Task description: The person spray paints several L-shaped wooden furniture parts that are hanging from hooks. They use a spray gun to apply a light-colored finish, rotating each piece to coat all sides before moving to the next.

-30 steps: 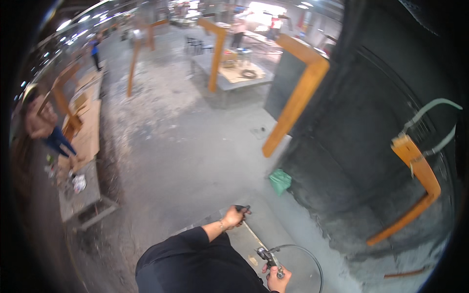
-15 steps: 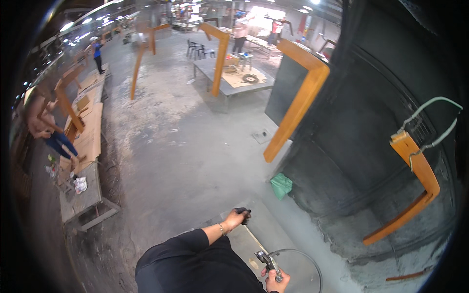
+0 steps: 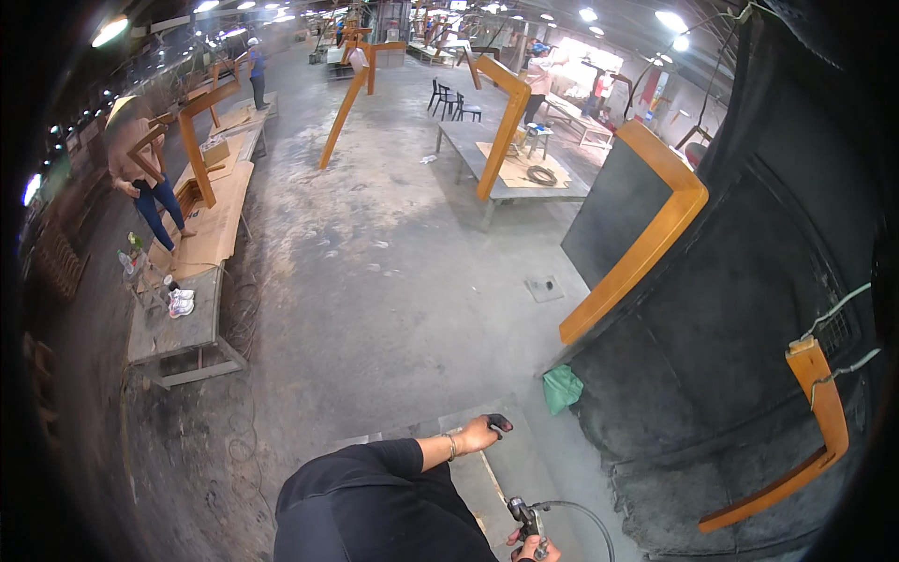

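Observation:
My right hand (image 3: 539, 551), at the lower edge, is closed round a dark metal spray gun (image 3: 521, 515) with a hose (image 3: 590, 520) curving off it. Stretched ahead, my left hand (image 3: 481, 435) has blackened fingers curled together, and whatever they may hold is hidden. A thin pale strip (image 3: 491, 476) runs between the hands over a grey flat surface (image 3: 538, 450). Nearest the hands on the right hang two bent orange-brown wooden pieces, a large one (image 3: 646, 253) and a wire-hung one (image 3: 824, 421). My hands touch neither.
A dark wall (image 3: 693, 365) stands at the right, with a green bag (image 3: 563, 389) at its foot. A low table (image 3: 449, 139) bears a coiled hose (image 3: 541, 175). Along the left, a bench (image 3: 178, 342) stands near a person (image 3: 154, 187). More bent wooden pieces (image 3: 506, 117) hang farther back.
The view has swung, so the room shifts rightward and downward in it. My left hand has moved slightly right, its fingers posed differently; my right hand still grips the spray gun, now lower in view.

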